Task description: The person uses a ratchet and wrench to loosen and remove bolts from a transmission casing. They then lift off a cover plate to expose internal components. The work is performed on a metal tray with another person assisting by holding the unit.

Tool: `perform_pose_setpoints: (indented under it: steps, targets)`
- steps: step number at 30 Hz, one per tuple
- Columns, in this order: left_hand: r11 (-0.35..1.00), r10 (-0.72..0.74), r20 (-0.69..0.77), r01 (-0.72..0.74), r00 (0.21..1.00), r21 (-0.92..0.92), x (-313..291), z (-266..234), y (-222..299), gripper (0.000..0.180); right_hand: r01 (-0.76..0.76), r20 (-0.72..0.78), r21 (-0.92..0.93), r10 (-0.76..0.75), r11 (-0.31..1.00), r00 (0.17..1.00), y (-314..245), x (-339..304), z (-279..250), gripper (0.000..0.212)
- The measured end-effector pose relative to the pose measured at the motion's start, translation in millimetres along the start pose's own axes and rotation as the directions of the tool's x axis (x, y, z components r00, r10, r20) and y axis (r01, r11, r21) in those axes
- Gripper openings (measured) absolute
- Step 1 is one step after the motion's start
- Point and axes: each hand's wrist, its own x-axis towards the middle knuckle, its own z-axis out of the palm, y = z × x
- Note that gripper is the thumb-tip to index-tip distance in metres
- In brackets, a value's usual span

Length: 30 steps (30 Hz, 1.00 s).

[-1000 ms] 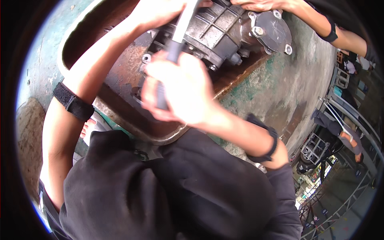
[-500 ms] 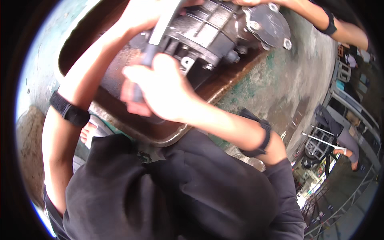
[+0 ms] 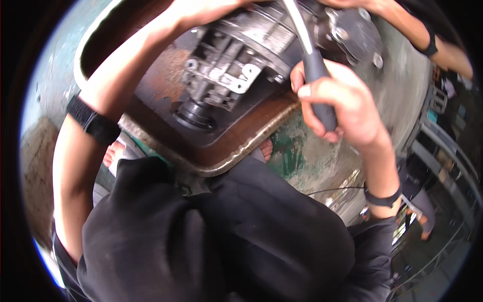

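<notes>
My right hand [image 3: 344, 103] is wrapped round the black handle of a steel-shafted tool [image 3: 300, 27]. Its shaft runs up out of the picture, so the working end is hidden. Below the shaft lies a grey metal gearbox [image 3: 266, 35], with bolts along its casing and a round black flange [image 3: 194, 116] at the near end. My left hand [image 3: 221, 6] reaches over the gearbox at the top edge. Its fingers are cut off by the frame, so what they touch cannot be seen.
The gearbox sits in a rusty metal tray [image 3: 236, 156] with a raised rim. Another person's arm [image 3: 402, 22] reaches to the gearbox's round grey cover [image 3: 354, 35]. A further person [image 3: 420, 201] stands at far right near metal rails [image 3: 448, 151]. Bare toes [image 3: 266, 149] show beside the tray.
My right hand has swung the tool to the right, from over the gearbox's near end to beyond the tray's right rim, uncovering the flange. My left arm has barely moved.
</notes>
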Motion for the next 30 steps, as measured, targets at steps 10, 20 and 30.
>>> perform_pose_setpoints:
  steps: [10,20,30]
  targets:
    - [0.999,0.047,-0.014,-0.047,0.999,-0.011,4,-12,0,0.006,0.342,-0.011,0.72,-0.483,0.604,0.875,40,106,124,0.018]
    - [0.965,-0.262,0.038,0.261,0.964,0.033,-4,-13,16,0.016,-0.043,-0.091,-0.001,0.043,0.999,0.995,-12,-14,-20,0.031]
    - [0.97,-0.231,0.007,0.229,0.973,0.082,-3,-5,1,0.018,0.501,0.022,0.387,-0.551,0.774,0.835,39,91,113,0.022]
